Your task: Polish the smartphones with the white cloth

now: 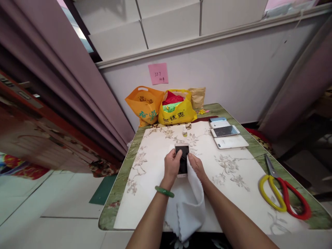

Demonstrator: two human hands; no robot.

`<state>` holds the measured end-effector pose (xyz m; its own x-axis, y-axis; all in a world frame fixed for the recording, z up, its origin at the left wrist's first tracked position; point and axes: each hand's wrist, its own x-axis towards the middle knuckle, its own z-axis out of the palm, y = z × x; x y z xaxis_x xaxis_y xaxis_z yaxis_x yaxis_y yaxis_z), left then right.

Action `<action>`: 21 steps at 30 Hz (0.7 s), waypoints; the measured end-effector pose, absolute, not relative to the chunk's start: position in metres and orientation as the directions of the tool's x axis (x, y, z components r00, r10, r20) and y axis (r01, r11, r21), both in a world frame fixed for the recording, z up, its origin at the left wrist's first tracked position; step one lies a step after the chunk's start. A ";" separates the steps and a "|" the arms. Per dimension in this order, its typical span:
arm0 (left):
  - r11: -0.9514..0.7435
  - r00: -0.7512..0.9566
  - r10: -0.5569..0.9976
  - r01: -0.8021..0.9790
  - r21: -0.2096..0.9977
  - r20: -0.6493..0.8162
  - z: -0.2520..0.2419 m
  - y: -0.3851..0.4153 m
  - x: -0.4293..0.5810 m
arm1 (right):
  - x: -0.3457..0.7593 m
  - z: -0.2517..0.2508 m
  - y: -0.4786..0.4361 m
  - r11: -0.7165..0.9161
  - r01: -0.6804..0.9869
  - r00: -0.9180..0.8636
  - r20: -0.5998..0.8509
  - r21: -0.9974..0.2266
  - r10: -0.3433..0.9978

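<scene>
My left hand (171, 165) grips a phone (182, 158) with a dark screen by its left edge, holding it just above the table. My right hand (196, 165) is closed on a white cloth (188, 204) and presses it against the phone's right side. The cloth hangs down from that hand toward the table's near edge. A green bangle (164, 191) circles my left wrist.
A floral sheet (233, 169) covers the green table (116, 193). A small dropper bottle (184, 131) stands behind the phone. Several phones (225, 131) lie at the back right, yellow-and-red scissors (282, 193) at the right. Orange (145, 103) and yellow bags (176, 110) stand against the wall.
</scene>
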<state>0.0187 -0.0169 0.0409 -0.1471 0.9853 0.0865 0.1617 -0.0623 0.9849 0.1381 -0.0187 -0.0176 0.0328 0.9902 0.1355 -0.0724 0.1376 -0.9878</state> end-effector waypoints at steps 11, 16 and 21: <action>-0.089 -0.146 0.983 0.128 0.988 0.107 0.038 -0.036 0.021 | 0.139 -0.021 -0.017 0.140 -0.040 0.061 0.137 -0.989 0.989; -0.130 -0.485 0.870 -0.047 0.990 0.091 0.032 -0.005 0.028 | 0.136 -0.024 -0.017 0.220 0.105 -0.045 0.217 -0.970 0.975; -0.232 -0.634 0.769 -0.168 0.958 0.075 0.030 0.014 0.045 | 0.137 -0.021 -0.015 0.136 -0.036 0.039 0.135 -0.990 0.990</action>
<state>0.0453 0.0138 0.0301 -0.6344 0.7694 0.0746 -0.1683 -0.2317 0.9581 0.1372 -0.0151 -0.0210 0.0395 0.9901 0.1349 -0.0358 0.1363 -0.9900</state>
